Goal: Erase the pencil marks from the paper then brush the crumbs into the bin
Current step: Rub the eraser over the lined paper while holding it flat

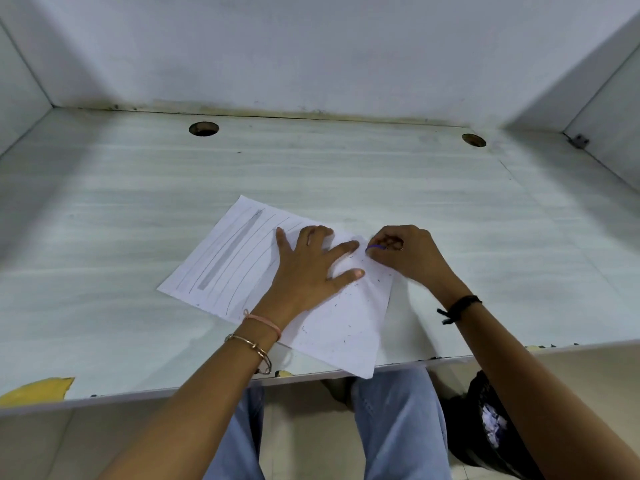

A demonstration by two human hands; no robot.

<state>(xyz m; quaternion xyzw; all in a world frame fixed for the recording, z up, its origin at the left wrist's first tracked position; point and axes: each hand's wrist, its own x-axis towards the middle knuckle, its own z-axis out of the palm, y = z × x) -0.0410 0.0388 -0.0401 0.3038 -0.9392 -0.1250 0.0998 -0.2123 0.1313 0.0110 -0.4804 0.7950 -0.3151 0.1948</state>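
A white sheet of paper [228, 258] lies slanted on the desk, its near corner hanging over the front edge. Pencil lines and a grey shaded bar cover its left part. Dark eraser crumbs [349, 306] are scattered over its right part. My left hand [311, 271] presses flat on the middle of the sheet with fingers spread. My right hand [405, 254] pinches a small purple eraser [375, 248] against the paper's far right edge. A black bin [485, 427] with crumpled paper inside stands on the floor under the desk at the right.
The pale wood-grain desk [346, 174] has two round cable holes [203, 128] near the back wall and side panels left and right. A chipped yellow patch [38, 389] marks the front left edge. Legs in blue jeans [398, 427] show below the desk.
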